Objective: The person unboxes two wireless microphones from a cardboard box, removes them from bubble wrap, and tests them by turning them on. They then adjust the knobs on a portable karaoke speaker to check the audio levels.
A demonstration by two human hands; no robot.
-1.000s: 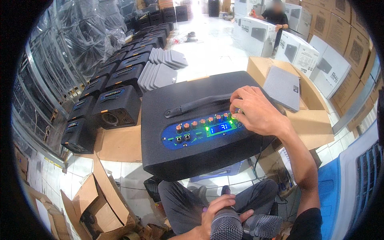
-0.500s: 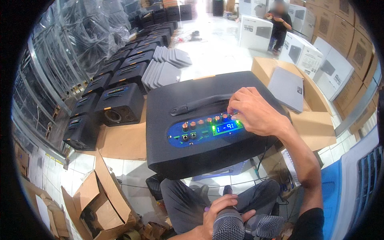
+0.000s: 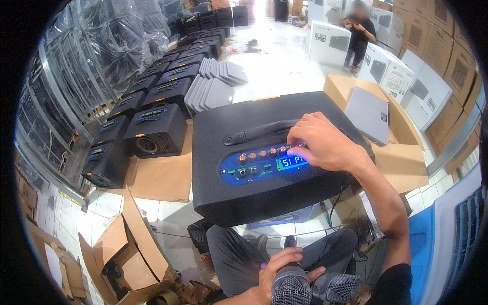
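Observation:
A large black speaker [image 3: 254,198] with a carrying handle [image 3: 264,132] stands in front of me. Set into its top is a blue control panel [image 3: 231,173] with a row of copper-coloured knobs and a lit blue display [image 3: 293,161]. My right hand [image 3: 325,142] is over the panel's right end, fingers curled together at a knob there; the fingertips are partly hidden. Low down, above my lap, my left hand [image 3: 277,269] is closed around two microphones, the left microphone [image 3: 291,288] and right microphone [image 3: 336,287], their mesh heads towards me.
Rows of smaller black speakers [image 3: 157,129] and stacked grey grilles [image 3: 211,94] stand at left. A grey panel [image 3: 367,114] leans in an open carton [image 3: 406,157] at right. Another person [image 3: 361,35] stands among white boxes. An opened carton [image 3: 124,254] lies near left.
The characters on the display have changed and its green side lights have gone. My right hand stays at the knobs with its fingers shifted slightly. The whole view has moved a little.

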